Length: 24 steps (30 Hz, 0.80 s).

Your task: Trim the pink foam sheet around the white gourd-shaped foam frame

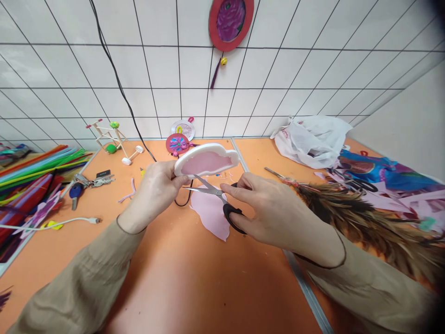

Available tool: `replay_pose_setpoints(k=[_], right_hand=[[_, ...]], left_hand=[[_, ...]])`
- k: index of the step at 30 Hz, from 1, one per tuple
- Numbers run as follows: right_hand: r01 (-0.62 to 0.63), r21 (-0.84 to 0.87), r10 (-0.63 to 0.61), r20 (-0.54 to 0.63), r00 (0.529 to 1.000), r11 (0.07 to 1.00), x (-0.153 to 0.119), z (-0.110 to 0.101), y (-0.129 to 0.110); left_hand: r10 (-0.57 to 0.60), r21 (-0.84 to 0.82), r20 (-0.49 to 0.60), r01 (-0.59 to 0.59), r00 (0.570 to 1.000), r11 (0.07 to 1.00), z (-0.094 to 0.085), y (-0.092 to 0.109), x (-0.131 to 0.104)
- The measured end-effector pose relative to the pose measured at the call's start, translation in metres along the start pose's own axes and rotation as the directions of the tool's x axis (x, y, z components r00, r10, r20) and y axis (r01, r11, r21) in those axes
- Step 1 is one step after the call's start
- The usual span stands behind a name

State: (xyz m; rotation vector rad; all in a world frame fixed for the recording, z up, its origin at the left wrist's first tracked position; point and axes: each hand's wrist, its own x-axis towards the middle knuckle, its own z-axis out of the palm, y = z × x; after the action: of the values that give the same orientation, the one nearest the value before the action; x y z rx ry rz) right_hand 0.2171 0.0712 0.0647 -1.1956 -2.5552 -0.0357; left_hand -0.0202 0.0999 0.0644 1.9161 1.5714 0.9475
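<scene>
In my left hand (158, 185) is a white-rimmed, cloud-shaped foam frame (208, 160) with a pink sheet across its inside, tilted up over the table. Thumb and fingers pinch its lower left edge. My right hand (267, 208) has its fingers in the black handles of a pair of scissors (217, 192). The blades are spread apart, pointing left, with their tips close to the frame's lower edge and my left fingertips. Whether a blade touches the frame I cannot tell. Beneath the scissors, a pink sheet (210, 213) with an uneven outline lies on the table.
Left are pipe cleaners (41, 171), keys (93, 181), a white cable (69, 222) and a small stick model (113, 139). Round ornaments (178, 143) lie by the tiled wall. Right are a white plastic bag (313, 139), brown feathers (361, 218) and pink scraps (392, 199).
</scene>
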Motion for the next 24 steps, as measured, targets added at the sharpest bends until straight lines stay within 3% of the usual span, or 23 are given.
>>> replay_pose_setpoints(k=[24], right_hand=[[-0.029, -0.011, 0.029, -0.046, 0.999, 1.000, -0.0015, 0.0055, -0.0014]], left_hand=[[0.035, -0.008, -0.063, -0.036, 0.997, 0.999, 0.0043, -0.0031, -0.0011]])
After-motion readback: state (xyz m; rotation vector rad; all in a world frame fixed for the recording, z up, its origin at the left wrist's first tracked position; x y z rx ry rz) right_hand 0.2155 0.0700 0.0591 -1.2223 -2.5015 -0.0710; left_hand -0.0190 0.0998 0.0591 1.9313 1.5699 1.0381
